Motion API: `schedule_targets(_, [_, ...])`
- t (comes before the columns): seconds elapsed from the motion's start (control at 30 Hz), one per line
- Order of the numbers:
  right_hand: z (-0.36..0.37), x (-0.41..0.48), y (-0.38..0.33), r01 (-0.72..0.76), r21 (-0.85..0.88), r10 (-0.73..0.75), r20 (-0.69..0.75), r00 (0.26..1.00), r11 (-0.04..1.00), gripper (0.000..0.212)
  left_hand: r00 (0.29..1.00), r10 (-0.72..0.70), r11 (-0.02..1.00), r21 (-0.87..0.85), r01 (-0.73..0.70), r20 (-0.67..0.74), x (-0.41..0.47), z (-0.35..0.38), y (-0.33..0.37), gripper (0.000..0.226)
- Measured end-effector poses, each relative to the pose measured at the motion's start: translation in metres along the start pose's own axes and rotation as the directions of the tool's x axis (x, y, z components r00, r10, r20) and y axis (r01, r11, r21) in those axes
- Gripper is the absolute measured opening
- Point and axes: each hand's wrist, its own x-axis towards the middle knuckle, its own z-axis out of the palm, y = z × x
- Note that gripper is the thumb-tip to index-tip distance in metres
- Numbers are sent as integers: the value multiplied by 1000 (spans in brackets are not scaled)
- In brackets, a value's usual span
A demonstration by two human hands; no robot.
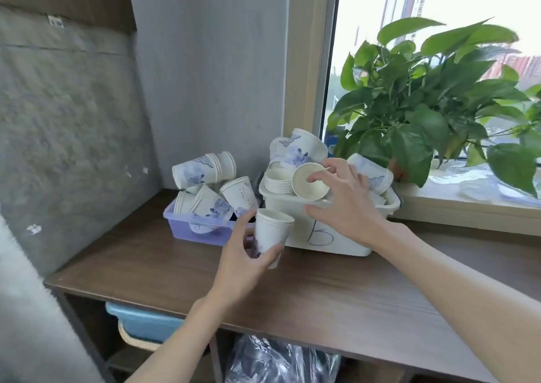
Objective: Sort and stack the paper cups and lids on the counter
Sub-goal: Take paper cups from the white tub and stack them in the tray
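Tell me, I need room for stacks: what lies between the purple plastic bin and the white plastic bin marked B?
Head view: a narrow dark gap, partly hidden by the white paper-cup stack in the left hand.

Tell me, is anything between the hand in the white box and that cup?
No. A fingertip of the right hand is inside the tipped cup. To reach the stack in the left hand, that cup only has to clear the front rim of the white bin.
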Motion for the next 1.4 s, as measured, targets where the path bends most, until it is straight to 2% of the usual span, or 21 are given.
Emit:
schedule_targets(0.2, [9, 6, -1, 14, -99, -20, -55, 998, 995, 38, 999, 29, 999, 15, -29, -14, 4, 2, 1, 74])
schedule_targets(0.3, [8, 9, -7, 32, -81, -39, -83, 996, 996, 32, 998, 47, 999, 16, -47, -33, 0, 0, 6, 66])
schedule_targets(0.47, [-14, 7, -22, 67, 90, -45, -229, 972, 994, 40, 997, 67, 997, 32, -65, -43, -7, -4, 9, 68])
schedule_targets(0.63, [-38, -10, -42, 37, 450, 81, -240, 967, 892, 39, 998, 45, 998, 34, -44, -39, -20, 0, 6, 69])
schedule_targets(0.77, [-35, -25, -53, -34, 611, 155, -148, 977, 791, 34, 998, 51, 998, 32, -50, -24, -36, 4, -3, 68])
schedule_targets(0.93, [-4, -45, -49, -200, 690, 251, 27, 968, 696, 25, 997, 70, 996, 55, -68, -28, -50, 6, -12, 73])
schedule_targets(1.2, [36, -51, -41, -363, 712, 363, 161, 918, 601, 44, 991, 128, 983, 126, -131, 35, -48, 7, -22, 71])
schedule_targets(1.4, [55, -59, -40, -452, 726, 275, 359, 892, 519, 65, 994, 110, 985, 131, -111, 12, -47, 6, -25, 79])
